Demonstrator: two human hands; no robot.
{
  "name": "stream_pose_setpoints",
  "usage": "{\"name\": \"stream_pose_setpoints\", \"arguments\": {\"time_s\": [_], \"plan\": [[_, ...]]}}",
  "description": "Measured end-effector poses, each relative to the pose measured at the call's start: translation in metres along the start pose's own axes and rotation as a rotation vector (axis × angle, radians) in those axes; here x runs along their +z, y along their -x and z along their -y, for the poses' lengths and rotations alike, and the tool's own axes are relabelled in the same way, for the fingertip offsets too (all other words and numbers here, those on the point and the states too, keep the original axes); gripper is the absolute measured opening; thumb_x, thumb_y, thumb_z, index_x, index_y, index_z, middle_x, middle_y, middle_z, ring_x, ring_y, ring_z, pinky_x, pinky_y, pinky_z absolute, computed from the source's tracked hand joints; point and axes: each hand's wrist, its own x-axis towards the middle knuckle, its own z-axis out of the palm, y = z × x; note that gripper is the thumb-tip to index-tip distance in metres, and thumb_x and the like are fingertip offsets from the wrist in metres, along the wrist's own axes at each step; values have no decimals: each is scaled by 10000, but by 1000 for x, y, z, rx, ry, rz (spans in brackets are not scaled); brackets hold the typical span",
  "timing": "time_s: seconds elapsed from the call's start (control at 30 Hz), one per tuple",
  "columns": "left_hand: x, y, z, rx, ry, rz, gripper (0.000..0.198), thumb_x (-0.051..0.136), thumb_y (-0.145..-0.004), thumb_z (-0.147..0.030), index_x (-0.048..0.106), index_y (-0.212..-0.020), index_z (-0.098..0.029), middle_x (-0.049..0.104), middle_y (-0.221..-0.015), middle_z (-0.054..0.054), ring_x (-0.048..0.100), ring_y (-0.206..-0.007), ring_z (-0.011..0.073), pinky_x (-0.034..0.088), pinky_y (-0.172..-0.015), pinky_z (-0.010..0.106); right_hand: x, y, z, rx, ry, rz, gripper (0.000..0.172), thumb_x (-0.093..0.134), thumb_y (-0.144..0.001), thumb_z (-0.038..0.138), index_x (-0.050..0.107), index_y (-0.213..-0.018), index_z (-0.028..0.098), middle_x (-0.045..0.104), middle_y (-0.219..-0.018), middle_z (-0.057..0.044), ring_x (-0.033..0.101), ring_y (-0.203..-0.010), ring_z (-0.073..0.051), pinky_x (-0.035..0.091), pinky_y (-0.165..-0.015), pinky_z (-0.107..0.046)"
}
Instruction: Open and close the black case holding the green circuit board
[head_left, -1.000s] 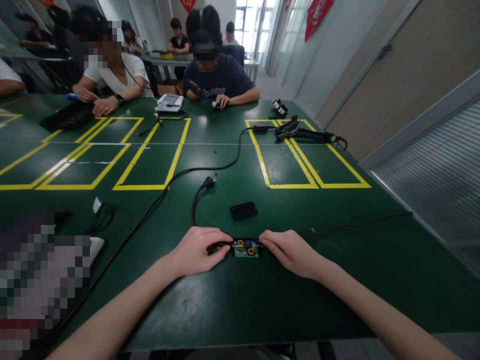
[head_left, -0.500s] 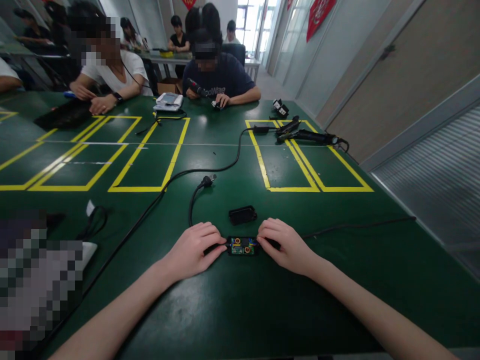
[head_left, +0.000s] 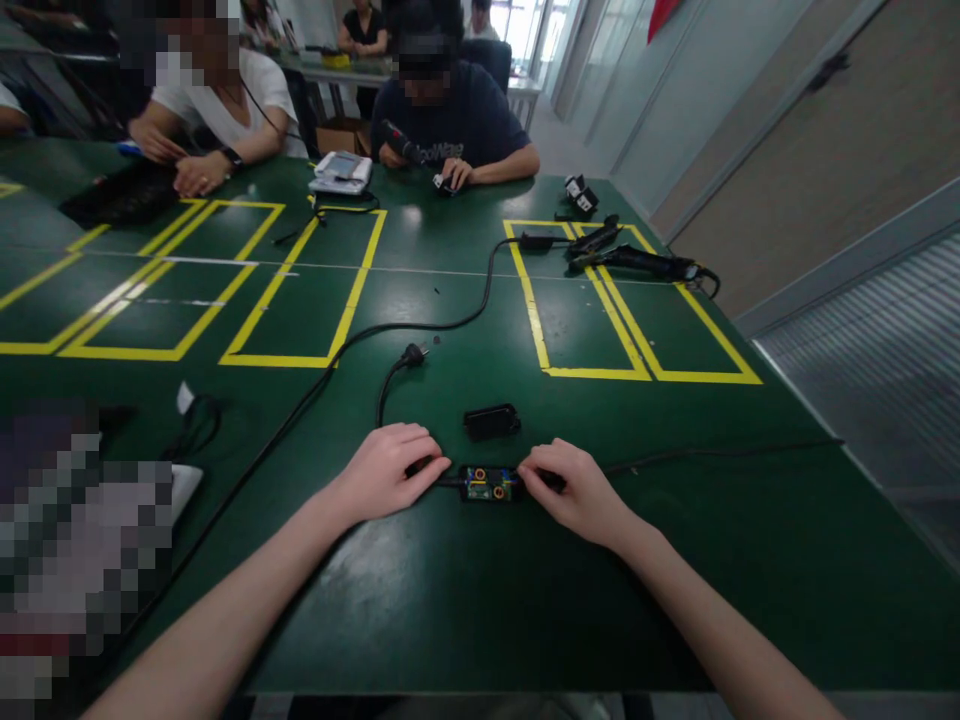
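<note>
the board sits in its open case on the worktop, between the hands. at 3 o'clock the right hand seems to pinch the right cord by the case; at 9 o'clock the left hand curls over the left cord, its grip hard to tell. pulling either cord could strain the wires or lift the board; a shove towards 12 o'clock could knock the cover.

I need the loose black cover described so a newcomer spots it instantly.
On the green table, find the left hand and right hand, with an open circuit-board case between them. Just beyond that case lies the loose black cover. Unlike the case, it looks black throughout, without colourful parts.
</note>
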Motion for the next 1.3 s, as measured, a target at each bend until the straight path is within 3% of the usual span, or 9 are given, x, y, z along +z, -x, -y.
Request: {"name": "stream_pose_setpoints", "arguments": {"time_s": [0.2, 0.33, 0.6, 0.77, 0.93, 1.03, 1.1, 1.2, 1.3], "plan": [[1, 0, -13, 56, -21, 18, 281, 482, -1063, -276, 689, -904, -171, 685, -854, 50, 621, -793, 169, 485, -715, 285, -11, -4, -4, 7, -51, 68, 377, 457, -1069, 360, 661, -793, 205, 681, -740, -25, 596, -685, -161, 411, -708, -312], [10, 0, -21, -17, -80, -3, 309, 414, -1086, -248, 663, -920, -173, 669, -883, 56, 614, -819, 179, 507, -742, 296, -12, -5, -3, 11, -90, 56, 412, 476, -1059, 402, 668, -752, 206, 667, -696, -23, 586, -655, -160, 412, -681, -301], [15, -1, -14, -36, -120, 71, 320, 382, -1099, -268, 647, -945, -177, 661, -887, 49, 608, -799, 185, 494, -741, 307, -9, -5, -6, -22, -41, 41, 280, 550, -989, 291, 680, -761, 193, 644, -684, -5, 522, -565, -120, 363, -563, -263], [14, -8, -12, -62, -169, 90, 307, 401, -1085, -269, 644, -918, -183, 659, -831, 38, 614, -760, 191, 483, -746, 320, -3, -8, -5, -163, 177, -179, 163, 608, -908, 175, 666, -759, 207, 673, -741, -35, 604, -789, -201, 436, -748, -343], [18, -13, -9, -174, -242, 7, 256, 423, -1051, -278, 642, -954, -188, 671, -893, 64, 619, -842, 220, 496, -803, 355, 6, -11, -6, -97, 311, -380, 116, 629, -798, 179, 671, -892, 232, 698, -1014, -89, 594, -1090, -306, 464, -926, -456], [20, -15, -8, -237, -242, -39, 242, 460, -1038, -319, 645, -1108, -179, 661, -1001, 87, 611, -941, 251, 505, -845, 391, 12, -13, -11, -33, 371, -372, 453, 615, -801, 251, 642, -1250, 206, 626, -1368, -158, 517, -1318, -363, 401, -1084, -559], [21, -16, -8, -260, -236, -51, 312, 485, -1037, -369, 627, -1234, -173, 645, -1067, 101, 601, -1008, 270, 505, -884, 419, 16, -14, -15, -25, 378, -315, 554, 572, -833, 261, 583, -1384, 201, 582, -1471, -162, 485, -1394, -356, 318, -1167, -610], [20, -23, -6, -247, -196, -32, 425, 528, -1023, -428, 594, -1362, -180, 627, -1155, 112, 581, -1097, 287, 493, -964, 455, 18, -15, -20, -53, 324, -262, 448, 531, -876, 237, 657, -1306, 242, 663, -1393, -122, 560, -1347, -322, 261, -1212, -642], [16, -34, 2, -227, -40, 1, 381, 628, -965, -409, 659, -1267, -178, 643, -1159, 108, 590, -1095, 279, 492, -989, 460, 15, -15, -21, -95, 201, -271, 326, 553, -897, 234, 725, -1173, 237, 709, -1301, -123, 635, -1250, -310, 392, -1154, -607]]}}
